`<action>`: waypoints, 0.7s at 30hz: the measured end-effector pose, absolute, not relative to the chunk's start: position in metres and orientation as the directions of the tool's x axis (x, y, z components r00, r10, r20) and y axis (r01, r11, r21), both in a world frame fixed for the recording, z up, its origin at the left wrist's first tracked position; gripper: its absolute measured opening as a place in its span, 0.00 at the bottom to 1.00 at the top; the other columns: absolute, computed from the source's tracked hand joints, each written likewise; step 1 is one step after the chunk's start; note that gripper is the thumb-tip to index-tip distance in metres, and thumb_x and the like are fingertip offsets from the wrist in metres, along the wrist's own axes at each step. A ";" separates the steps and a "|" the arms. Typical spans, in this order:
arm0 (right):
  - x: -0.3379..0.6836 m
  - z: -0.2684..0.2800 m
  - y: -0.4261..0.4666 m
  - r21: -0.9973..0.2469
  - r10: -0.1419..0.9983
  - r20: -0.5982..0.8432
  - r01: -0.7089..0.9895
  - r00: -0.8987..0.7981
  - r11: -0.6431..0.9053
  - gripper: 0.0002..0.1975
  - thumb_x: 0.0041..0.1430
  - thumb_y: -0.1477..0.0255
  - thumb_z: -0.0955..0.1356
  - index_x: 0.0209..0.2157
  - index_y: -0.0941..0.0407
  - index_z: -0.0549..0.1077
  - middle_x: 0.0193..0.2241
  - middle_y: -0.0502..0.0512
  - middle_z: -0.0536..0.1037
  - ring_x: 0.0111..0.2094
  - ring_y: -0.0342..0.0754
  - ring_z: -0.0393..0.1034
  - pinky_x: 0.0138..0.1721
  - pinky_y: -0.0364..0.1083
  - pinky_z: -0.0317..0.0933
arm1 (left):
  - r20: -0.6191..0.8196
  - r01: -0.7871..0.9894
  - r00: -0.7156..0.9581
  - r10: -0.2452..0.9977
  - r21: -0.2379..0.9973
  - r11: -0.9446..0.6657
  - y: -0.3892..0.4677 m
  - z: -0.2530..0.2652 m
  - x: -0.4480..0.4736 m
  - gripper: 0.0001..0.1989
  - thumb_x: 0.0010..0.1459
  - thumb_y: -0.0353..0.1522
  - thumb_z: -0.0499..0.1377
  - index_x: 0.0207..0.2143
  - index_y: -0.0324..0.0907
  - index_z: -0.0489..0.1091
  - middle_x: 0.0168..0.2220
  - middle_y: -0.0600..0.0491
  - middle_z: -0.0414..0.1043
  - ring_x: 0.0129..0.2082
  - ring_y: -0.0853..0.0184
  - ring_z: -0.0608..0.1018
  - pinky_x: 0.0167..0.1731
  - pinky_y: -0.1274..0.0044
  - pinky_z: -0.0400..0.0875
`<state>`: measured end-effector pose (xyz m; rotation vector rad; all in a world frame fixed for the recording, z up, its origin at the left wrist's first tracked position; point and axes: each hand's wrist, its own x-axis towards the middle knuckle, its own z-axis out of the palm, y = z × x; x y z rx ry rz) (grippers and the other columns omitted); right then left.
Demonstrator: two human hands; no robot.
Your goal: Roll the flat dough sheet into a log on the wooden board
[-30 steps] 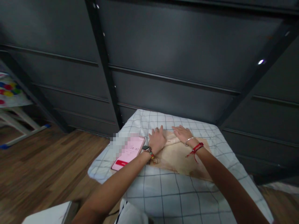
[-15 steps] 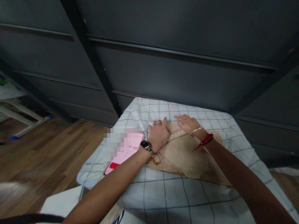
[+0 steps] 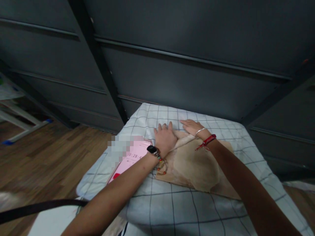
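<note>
the fingers (image 3: 164,127) of the left hand (image 3: 165,140) lay flat and close together, pointing away from the person, pressed palm-down on the far left corner of the beige cloth (image 3: 194,167); they gripped nothing that could be seen. the fingers (image 3: 186,123) of the right hand (image 3: 194,128) were likewise stretched out flat and slightly spread, pointing up and to the left, resting on the far edge of the same cloth just beside the left hand, the two nearly touching at a raised fold that ran between them. whether any fingertip curled under the cloth's edge could not be told. the cloth lay toward the person from both sets of fingers, spreading back beneath the right forearm, with its long axis running from the far left, under the hands, to the near right. both hands sat at the same far end, so neither was clearly nearer; the left covered the corner and the right the edge next to it. the left wrist carried a dark watch (image 3: 153,150) and a beaded bracelet, the right a red string bracelet (image 3: 206,141) and a thin silver bangle. the cloth rested on a white checked bedsheet (image 3: 177,209) covering a bed. just left of the left wrist a pink phone (image 3: 129,159) lay on the sheet, its screen lit and partly blurred. beyond the bed stood dark grey panels (image 3: 187,75) with a slanted frame bar, and wooden floor (image 3: 44,157) lay to the left.
</note>
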<state>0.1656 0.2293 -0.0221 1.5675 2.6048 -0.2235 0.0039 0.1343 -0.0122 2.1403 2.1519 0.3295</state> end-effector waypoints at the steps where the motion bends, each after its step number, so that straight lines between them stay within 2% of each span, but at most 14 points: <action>1: 0.165 -0.023 0.232 -0.077 0.863 -0.147 0.876 -0.482 0.476 0.25 0.65 0.69 0.53 0.63 0.52 0.56 0.61 0.54 0.61 0.59 0.55 0.53 0.58 0.56 0.47 | 0.118 0.979 -0.011 0.993 0.206 -0.013 0.134 -0.012 0.004 0.28 0.60 0.33 0.45 0.63 0.38 0.51 0.60 0.40 0.59 0.61 0.48 0.55 0.57 0.57 0.49; 5: 0.160 -0.026 0.243 -0.062 0.860 -0.131 0.870 -0.492 0.489 0.25 0.65 0.70 0.53 0.62 0.52 0.57 0.60 0.55 0.62 0.58 0.53 0.54 0.57 0.55 0.49 | 0.177 0.983 -0.006 0.984 0.180 -0.026 0.136 -0.009 0.005 0.28 0.60 0.33 0.45 0.63 0.38 0.52 0.62 0.41 0.56 0.63 0.49 0.53 0.58 0.56 0.45; 10: 0.146 -0.021 0.251 -0.080 0.903 -0.157 0.916 -0.401 0.393 0.24 0.65 0.68 0.52 0.60 0.49 0.59 0.59 0.55 0.63 0.58 0.55 0.57 0.54 0.61 0.53 | 0.230 0.987 -0.043 0.972 0.161 0.006 0.147 -0.011 -0.002 0.28 0.61 0.32 0.44 0.64 0.38 0.51 0.61 0.42 0.56 0.63 0.49 0.53 0.58 0.56 0.45; 14: 0.135 -0.013 0.249 -0.070 0.922 -0.112 0.929 -0.369 0.364 0.23 0.65 0.69 0.52 0.59 0.50 0.62 0.58 0.58 0.64 0.57 0.56 0.58 0.52 0.63 0.55 | 0.273 0.988 -0.076 0.959 0.150 0.035 0.155 -0.014 -0.009 0.28 0.60 0.31 0.44 0.63 0.36 0.53 0.60 0.40 0.58 0.62 0.48 0.55 0.58 0.56 0.44; 21: 0.136 -0.005 0.237 -0.051 0.907 -0.035 0.907 -0.419 0.417 0.21 0.66 0.69 0.53 0.57 0.52 0.64 0.56 0.57 0.68 0.56 0.49 0.61 0.54 0.50 0.56 | 0.276 0.993 -0.020 0.961 0.117 -0.013 0.151 -0.008 -0.009 0.27 0.60 0.31 0.45 0.62 0.39 0.54 0.61 0.42 0.58 0.63 0.51 0.55 0.59 0.58 0.45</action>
